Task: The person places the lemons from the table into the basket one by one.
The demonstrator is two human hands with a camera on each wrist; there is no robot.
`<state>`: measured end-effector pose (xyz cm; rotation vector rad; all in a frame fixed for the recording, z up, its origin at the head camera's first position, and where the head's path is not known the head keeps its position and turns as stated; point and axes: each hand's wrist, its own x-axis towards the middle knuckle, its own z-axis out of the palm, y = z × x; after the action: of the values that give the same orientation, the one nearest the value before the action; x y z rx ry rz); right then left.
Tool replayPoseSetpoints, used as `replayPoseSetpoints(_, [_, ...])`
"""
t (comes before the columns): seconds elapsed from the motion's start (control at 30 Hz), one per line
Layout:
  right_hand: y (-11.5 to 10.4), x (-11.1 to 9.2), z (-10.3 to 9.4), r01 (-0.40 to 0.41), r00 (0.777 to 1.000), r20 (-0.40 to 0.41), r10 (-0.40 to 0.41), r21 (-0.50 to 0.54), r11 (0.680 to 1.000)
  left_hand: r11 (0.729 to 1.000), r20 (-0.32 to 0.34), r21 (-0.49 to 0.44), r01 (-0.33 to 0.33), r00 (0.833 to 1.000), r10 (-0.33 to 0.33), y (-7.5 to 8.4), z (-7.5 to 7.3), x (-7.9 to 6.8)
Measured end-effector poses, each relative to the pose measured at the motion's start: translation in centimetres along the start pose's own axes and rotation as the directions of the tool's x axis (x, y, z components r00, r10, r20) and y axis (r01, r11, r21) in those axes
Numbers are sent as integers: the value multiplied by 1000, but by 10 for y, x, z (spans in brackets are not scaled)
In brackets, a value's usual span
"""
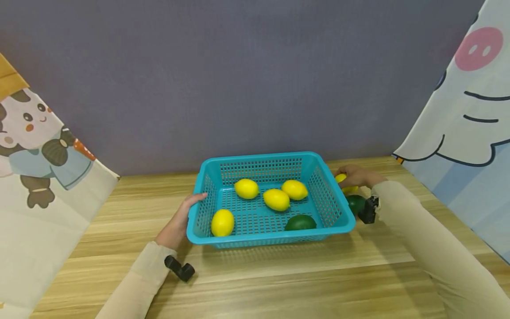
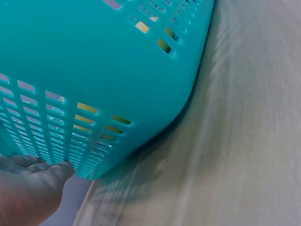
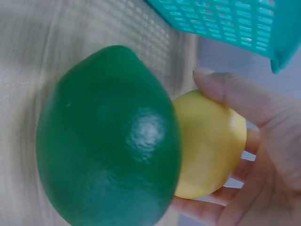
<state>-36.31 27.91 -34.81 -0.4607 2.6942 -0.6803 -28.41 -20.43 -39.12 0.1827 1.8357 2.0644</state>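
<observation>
On the wooden table stands a turquoise plastic basket (image 1: 255, 239) with several yellow lemons (image 1: 246, 189) and one dark green lime (image 1: 300, 222) inside. At the basket's left side, my left hand (image 1: 181, 223) holds the rim; its thumb reaches over the edge, and fingers lie along the slotted outer wall in the left wrist view. My right hand (image 1: 356, 176), just right of the basket, grips a yellow lemon (image 3: 207, 146) between thumb and fingers. Another green lime (image 3: 108, 141) lies beside that lemon, partly hidden by the wrist in the head view.
A grey-purple panel (image 1: 255, 79) rises behind the basket, close to its back rim. Cartoon-printed cloths flank the wooden table (image 1: 259, 283), a child figure (image 1: 44, 137) on the left and a pink-snouted figure (image 1: 478, 48) on the right.
</observation>
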Motion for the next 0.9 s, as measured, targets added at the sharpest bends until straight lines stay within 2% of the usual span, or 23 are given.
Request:
replayPoseSetpoints(0.17, [8, 0, -6, 31, 999, -9, -31, 42, 999, 1000, -2, -1, -14, 1000, 14, -1, -1, 2])
replayPoseSetpoints(0.2, [8, 0, -7, 17, 1000, -16, -16, 45, 999, 1000, -5, -2, -13, 1000, 13, -1, -1, 2])
replayPoseSetpoints(0.33, [0, -3, -12, -23, 999, -43, 24, 25, 999, 1000, 3, -9, -25, 1000, 25, -1, -1, 1])
replayPoseSetpoints(0.63, [-15, -10, -25, -70, 993, -88, 76, 61, 996, 999, -3, 3, 45, 999, -45, 1, -1, -2])
replayPoseSetpoints(0.9, [-21, -14, -39, -40, 995, -92, 46, 69, 997, 999, -9, 13, 33, 999, -33, 1, -1, -3])
